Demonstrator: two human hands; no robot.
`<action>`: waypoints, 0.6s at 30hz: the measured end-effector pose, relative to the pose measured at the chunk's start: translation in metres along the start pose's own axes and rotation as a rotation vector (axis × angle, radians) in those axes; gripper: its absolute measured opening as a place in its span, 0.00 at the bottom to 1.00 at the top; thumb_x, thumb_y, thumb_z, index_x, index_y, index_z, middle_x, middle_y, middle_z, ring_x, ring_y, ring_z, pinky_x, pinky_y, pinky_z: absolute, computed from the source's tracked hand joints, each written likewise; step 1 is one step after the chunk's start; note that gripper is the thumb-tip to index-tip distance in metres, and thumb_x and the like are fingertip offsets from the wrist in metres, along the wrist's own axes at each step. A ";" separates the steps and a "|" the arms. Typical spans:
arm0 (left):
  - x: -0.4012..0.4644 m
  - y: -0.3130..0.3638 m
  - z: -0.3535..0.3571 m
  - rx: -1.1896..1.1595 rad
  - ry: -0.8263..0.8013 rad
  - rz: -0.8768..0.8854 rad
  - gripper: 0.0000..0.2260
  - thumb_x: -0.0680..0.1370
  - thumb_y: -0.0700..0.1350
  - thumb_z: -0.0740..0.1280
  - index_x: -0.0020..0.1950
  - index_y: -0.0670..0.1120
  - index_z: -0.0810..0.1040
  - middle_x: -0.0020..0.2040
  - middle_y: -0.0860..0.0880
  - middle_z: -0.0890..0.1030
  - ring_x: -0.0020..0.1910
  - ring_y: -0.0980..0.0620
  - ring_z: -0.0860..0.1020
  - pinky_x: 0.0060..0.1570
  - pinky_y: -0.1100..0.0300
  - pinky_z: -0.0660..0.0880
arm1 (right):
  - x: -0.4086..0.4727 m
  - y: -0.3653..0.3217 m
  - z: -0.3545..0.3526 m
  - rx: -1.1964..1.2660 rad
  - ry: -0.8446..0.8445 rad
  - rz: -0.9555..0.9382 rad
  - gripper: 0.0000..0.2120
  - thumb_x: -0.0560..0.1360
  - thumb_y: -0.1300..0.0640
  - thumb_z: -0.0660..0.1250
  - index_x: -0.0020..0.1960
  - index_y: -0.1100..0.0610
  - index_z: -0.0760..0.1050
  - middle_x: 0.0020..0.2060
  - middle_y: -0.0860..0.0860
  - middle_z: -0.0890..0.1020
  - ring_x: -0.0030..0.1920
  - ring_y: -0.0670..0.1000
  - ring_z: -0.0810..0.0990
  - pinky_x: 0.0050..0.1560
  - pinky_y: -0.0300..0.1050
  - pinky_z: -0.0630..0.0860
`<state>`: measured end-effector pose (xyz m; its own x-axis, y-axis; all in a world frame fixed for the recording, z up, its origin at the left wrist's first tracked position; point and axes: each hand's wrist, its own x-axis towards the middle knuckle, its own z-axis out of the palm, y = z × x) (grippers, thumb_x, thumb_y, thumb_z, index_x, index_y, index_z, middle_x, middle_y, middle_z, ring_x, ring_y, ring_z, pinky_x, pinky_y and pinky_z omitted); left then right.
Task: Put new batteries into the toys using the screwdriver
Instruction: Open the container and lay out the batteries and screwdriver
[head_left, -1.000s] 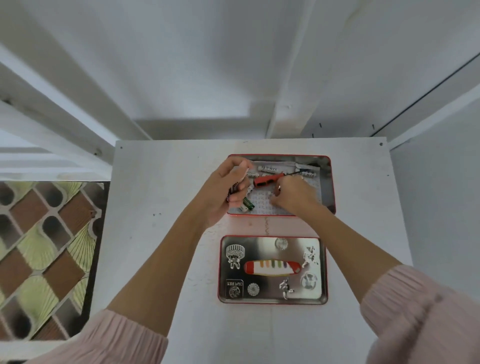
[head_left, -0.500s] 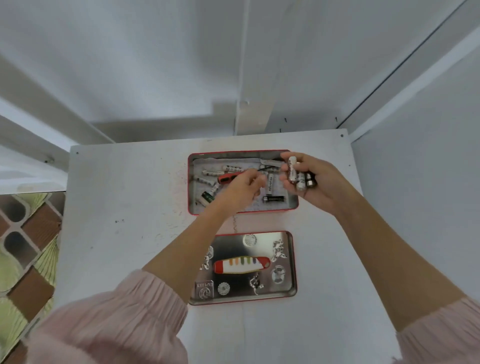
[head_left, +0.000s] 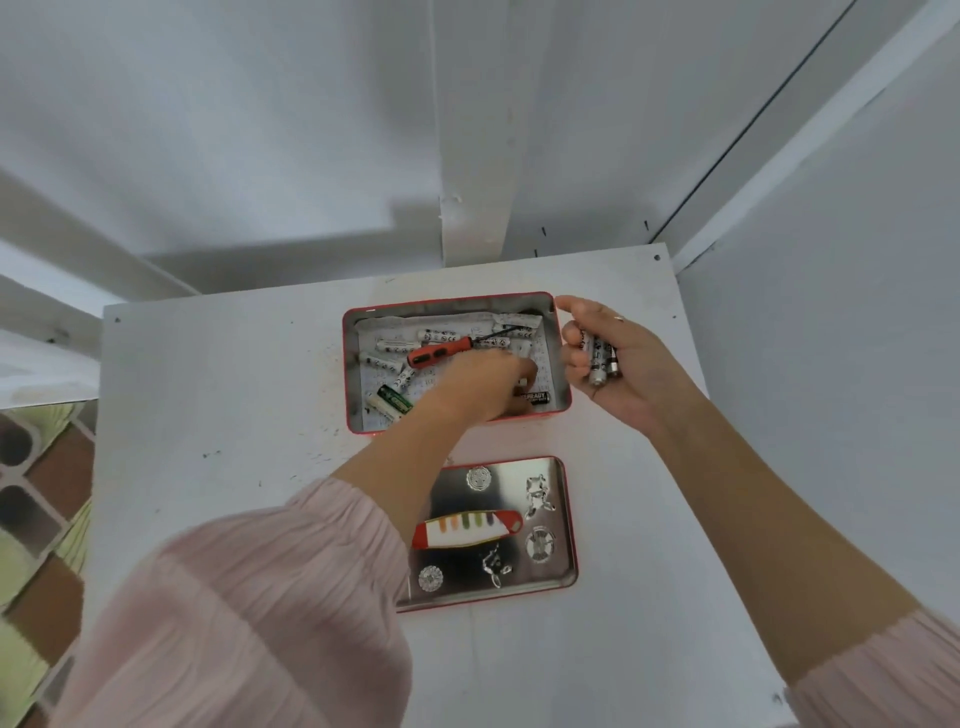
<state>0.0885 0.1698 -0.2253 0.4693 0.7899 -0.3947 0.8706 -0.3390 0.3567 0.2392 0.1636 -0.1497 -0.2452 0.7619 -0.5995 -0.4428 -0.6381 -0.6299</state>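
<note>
An open red tin (head_left: 352, 364) on the white table holds several loose batteries, among them a green one (head_left: 395, 401) and a black one (head_left: 535, 397). A red-handled screwdriver (head_left: 441, 353) lies across them. My left hand (head_left: 483, 384) reaches into the tin's right half, its fingertips down among the batteries near the black one; the back of the hand hides whether they grip anything. My right hand (head_left: 636, 374) hovers just outside the tin's right wall, palm up, fingers curled round a small bunch of white batteries (head_left: 600, 358).
The tin's lid (head_left: 550, 577) lies shiny side up just in front of the tin, with embossed figures and a striped fish shape. The white table (head_left: 208, 395) ends at a wall on the right and a tiled floor (head_left: 36, 493) on the left.
My right hand lifted a bunch of batteries out of the tin and moved right, past its wall. My left hand went from the tin's left rim into its right half.
</note>
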 end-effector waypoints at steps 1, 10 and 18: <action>0.000 -0.001 0.002 0.015 0.008 0.011 0.08 0.78 0.49 0.66 0.54 0.48 0.75 0.50 0.47 0.79 0.49 0.46 0.78 0.40 0.55 0.72 | 0.000 0.001 0.001 0.002 0.005 0.004 0.06 0.76 0.60 0.61 0.48 0.60 0.76 0.29 0.51 0.77 0.25 0.46 0.73 0.25 0.34 0.71; -0.058 -0.025 -0.036 -0.973 0.024 -0.188 0.07 0.82 0.45 0.60 0.45 0.45 0.72 0.30 0.54 0.73 0.24 0.59 0.65 0.24 0.69 0.62 | 0.017 0.011 0.019 -0.134 0.031 0.040 0.06 0.77 0.61 0.61 0.48 0.61 0.76 0.32 0.53 0.80 0.28 0.49 0.78 0.30 0.39 0.77; -0.128 -0.067 -0.051 -1.637 0.257 -0.200 0.16 0.83 0.37 0.52 0.66 0.47 0.72 0.35 0.46 0.72 0.28 0.55 0.63 0.27 0.64 0.60 | 0.053 0.061 0.049 -1.287 0.148 -0.075 0.04 0.74 0.61 0.68 0.45 0.53 0.79 0.32 0.51 0.80 0.26 0.47 0.75 0.29 0.42 0.74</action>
<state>-0.0374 0.1175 -0.1561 0.1975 0.8659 -0.4596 -0.2318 0.4968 0.8363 0.1566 0.1705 -0.1958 -0.1228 0.8335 -0.5387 0.7105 -0.3051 -0.6341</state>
